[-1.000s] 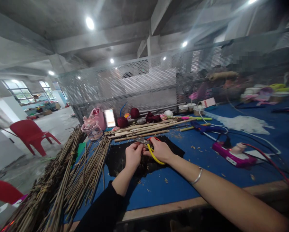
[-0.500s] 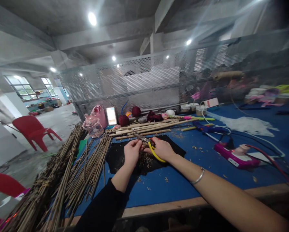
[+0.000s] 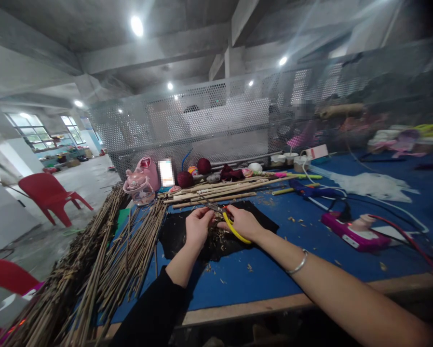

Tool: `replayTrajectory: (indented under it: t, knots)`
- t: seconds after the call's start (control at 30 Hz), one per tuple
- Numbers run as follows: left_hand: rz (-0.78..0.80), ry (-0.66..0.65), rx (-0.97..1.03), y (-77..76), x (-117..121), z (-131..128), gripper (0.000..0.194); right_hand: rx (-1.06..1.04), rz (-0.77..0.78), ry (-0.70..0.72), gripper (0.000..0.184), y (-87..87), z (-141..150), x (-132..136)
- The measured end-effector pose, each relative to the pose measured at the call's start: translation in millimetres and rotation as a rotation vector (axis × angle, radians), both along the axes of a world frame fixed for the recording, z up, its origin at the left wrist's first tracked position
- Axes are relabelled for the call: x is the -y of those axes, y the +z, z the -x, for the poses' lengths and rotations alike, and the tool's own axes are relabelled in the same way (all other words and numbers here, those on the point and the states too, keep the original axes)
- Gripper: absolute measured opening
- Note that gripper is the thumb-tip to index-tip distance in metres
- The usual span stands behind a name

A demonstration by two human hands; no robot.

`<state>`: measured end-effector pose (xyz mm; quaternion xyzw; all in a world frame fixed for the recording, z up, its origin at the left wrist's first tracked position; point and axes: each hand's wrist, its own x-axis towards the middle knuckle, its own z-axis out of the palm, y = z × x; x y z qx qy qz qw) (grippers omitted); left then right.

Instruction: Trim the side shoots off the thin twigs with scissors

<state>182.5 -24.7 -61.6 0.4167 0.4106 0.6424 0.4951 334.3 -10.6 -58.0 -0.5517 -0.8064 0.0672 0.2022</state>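
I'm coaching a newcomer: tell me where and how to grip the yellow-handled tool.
Best by its yellow handle, probably from the near right, where the right hand holds it: the handle curves toward that side, while the slim metal end points away to the far left.

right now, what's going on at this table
A person's right hand holds a yellow-handled tool. The left hand is beside its metal end, fingers drawn together; whether they pinch anything is unclear. Both hands are above a black cloth strewn with pale bits. Thin sticks lie to its left on the table.
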Motion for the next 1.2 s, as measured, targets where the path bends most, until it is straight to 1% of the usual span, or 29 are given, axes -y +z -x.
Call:
replayTrajectory:
  t: [0.1, 0.2, 0.27, 0.33, 0.43, 0.6, 0.73, 0.87, 0.97, 1.03, 1.1, 1.2]
  knots:
    - [0.057, -0.086, 0.137, 2.7, 1.1, -1.5, 0.029, -0.049, -0.014, 0.021, 0.043, -1.2, -1.1, -1.1]
    - [0.077, -0.14, 0.158, 2.4, 0.9, -2.1, 0.03, -0.065, -0.026, 0.034, 0.042, -3.2, -0.8, -1.8]
    - [0.07, -0.134, 0.146, 1.1, 0.5, -2.1, 0.029, -0.061, -0.023, 0.032, 0.041, -4.8, 0.0, -2.4]
    - [0.059, -0.102, 0.132, 0.0, 0.2, -1.8, 0.027, -0.051, -0.019, 0.019, 0.042, -6.3, 1.0, -2.9]
    - [0.049, -0.063, 0.105, -0.6, 0.3, -1.8, 0.025, -0.049, -0.019, 0.025, 0.048, -6.9, 2.7, -2.6]
    - [0.063, -0.062, 0.07, -0.4, 1.1, -3.1, 0.021, -0.088, -0.011, 0.061, 0.05, -4.0, 5.4, 0.2]
    - [0.068, -0.069, 0.082, 1.2, 1.6, -3.3, 0.023, -0.117, -0.017, 0.093, 0.051, -5.4, 6.2, -1.6]
    - [0.09, -0.002, 0.144, 3.4, 1.6, -1.2, 0.028, -0.125, -0.048, 0.071, 0.048, -9.1, 2.7, -7.6]
    - [0.091, 0.046, 0.101, 2.4, 0.7, 0.5, 0.031, -0.065, -0.092, 0.027, 0.049, -8.2, -1.3, -10.4]
    - [0.071, 0.093, 0.072, 0.6, -0.7, 2.1, 0.031, 0.004, -0.15, -0.018, 0.052, -4.6, -3.0, -10.7]
    - [0.044, 0.171, 0.055, -1.0, -2.8, 4.6, 0.032, 0.056, -0.234, -0.084, 0.055, 1.2, -4.2, -9.9]
    - [0.006, 0.293, 0.026, -1.0, -5.8, 10.4, 0.034, 0.103, -0.351, -0.175, 0.053, 10.6, -6.0, -7.7]
